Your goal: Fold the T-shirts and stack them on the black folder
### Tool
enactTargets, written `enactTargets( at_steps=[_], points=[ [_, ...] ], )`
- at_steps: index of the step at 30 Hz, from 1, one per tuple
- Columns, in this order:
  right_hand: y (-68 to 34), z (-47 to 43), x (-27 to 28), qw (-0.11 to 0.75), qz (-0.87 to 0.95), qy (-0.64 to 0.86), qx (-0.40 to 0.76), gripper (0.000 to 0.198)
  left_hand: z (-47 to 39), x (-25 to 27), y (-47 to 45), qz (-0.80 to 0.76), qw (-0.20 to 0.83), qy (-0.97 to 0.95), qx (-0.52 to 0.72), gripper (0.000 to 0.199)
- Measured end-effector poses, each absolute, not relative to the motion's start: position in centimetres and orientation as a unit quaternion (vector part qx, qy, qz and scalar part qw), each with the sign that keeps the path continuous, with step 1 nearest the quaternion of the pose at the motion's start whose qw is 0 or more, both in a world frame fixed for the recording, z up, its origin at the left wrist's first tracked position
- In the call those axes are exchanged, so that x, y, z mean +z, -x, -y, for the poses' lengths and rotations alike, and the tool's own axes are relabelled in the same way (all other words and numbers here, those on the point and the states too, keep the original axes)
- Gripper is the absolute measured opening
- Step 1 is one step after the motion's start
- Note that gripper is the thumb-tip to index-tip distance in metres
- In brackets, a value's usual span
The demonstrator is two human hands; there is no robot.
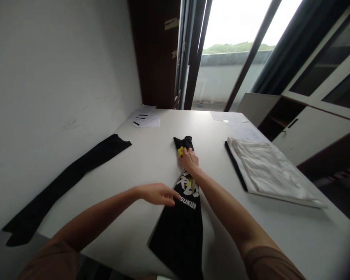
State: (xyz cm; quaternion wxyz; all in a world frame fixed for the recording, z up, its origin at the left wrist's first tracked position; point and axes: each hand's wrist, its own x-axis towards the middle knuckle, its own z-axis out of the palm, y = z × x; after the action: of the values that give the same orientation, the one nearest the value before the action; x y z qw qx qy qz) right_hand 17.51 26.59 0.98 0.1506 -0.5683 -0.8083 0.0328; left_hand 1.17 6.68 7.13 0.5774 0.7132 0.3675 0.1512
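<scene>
A black printed garment (181, 233) lies lengthwise on the white table in front of me, wide at the near end and gathered narrow toward the far end. It carries white lettering and yellow patches. My right hand (189, 159) has its fingers curled onto the narrow part, beside a yellow patch, and grips the fabric there. Over the garment's left edge, near the white lettering, is my left hand (160, 194). Its fingers are stretched out with the thumb apart, holding nothing; whether the fingertips touch the cloth is hard to tell.
A long black cloth piece (76, 175) lies along the wall on the left. Folded white fabric (265, 171) rests on a dark layer at the right. Papers (146, 117) lie at the far left corner, more sheets (236, 120) at the far right. Cabinets (315, 136) stand beyond the table (146, 155).
</scene>
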Motion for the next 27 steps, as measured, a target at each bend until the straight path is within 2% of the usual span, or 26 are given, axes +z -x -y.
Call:
enactTargets(
  at_steps=[2, 5, 6, 8, 10, 12, 15, 18, 21, 23, 25, 27],
  points=[
    [-18.2, -27.4, 1.0, 0.141, 0.788, 0.598, 0.048, 0.045, -9.9, 5.1, -0.3, -0.515, 0.514, -0.628, 0.277, 0.030],
    [-18.9, -28.5, 0.9, 0.121, 0.791, 0.589, 0.109, 0.029, -14.5, 2.1, 0.4, -0.594, 0.500, -0.506, 0.376, 0.019],
    [-19.1, -28.7, 0.8, 0.140, 0.799, 0.569, 0.136, 0.024, -15.8, 1.4, 0.4, -0.600, 0.501, -0.485, 0.393, 0.019],
    [-19.5, -29.0, 0.5, 0.230, 0.796, 0.518, 0.211, 0.022, -18.0, 0.5, 0.1, -0.602, 0.509, -0.445, 0.425, 0.023],
    [-19.8, -28.9, 0.2, 0.345, 0.748, 0.465, 0.324, 0.031, -19.9, 0.2, -0.7, -0.594, 0.521, -0.401, 0.464, 0.030],
    [-20.2, -28.5, 0.1, 0.423, 0.669, 0.410, 0.453, 0.037, -21.4, 0.1, -1.9, -0.571, 0.534, -0.367, 0.503, 0.036],
    [-20.9, -27.8, 0.6, 0.464, 0.540, 0.328, 0.621, 0.037, -23.0, 0.1, -4.2, -0.516, 0.557, -0.337, 0.557, 0.042],
    [-21.4, -27.5, 1.2, 0.478, 0.433, 0.252, 0.721, 0.037, -23.6, 0.0, -5.4, -0.456, 0.585, -0.310, 0.595, 0.048],
    [-21.9, -28.1, 1.1, 0.483, 0.387, 0.234, 0.750, 0.037, -23.2, -0.1, -4.7, -0.412, 0.625, -0.294, 0.594, 0.050],
    [-22.2, -29.0, 0.3, 0.491, 0.389, 0.289, 0.723, 0.034, -22.7, -0.1, -3.8, -0.364, 0.663, -0.290, 0.587, 0.048],
    [-22.8, -29.9, -0.6, 0.502, 0.420, 0.398, 0.643, 0.025, -22.5, -0.3, -3.0, -0.314, 0.692, -0.267, 0.593, 0.046],
    [-23.5, -30.5, -1.2, 0.504, 0.473, 0.515, 0.508, 0.022, -22.6, -0.6, -2.6, -0.298, 0.698, -0.224, 0.611, 0.044]
  ],
)
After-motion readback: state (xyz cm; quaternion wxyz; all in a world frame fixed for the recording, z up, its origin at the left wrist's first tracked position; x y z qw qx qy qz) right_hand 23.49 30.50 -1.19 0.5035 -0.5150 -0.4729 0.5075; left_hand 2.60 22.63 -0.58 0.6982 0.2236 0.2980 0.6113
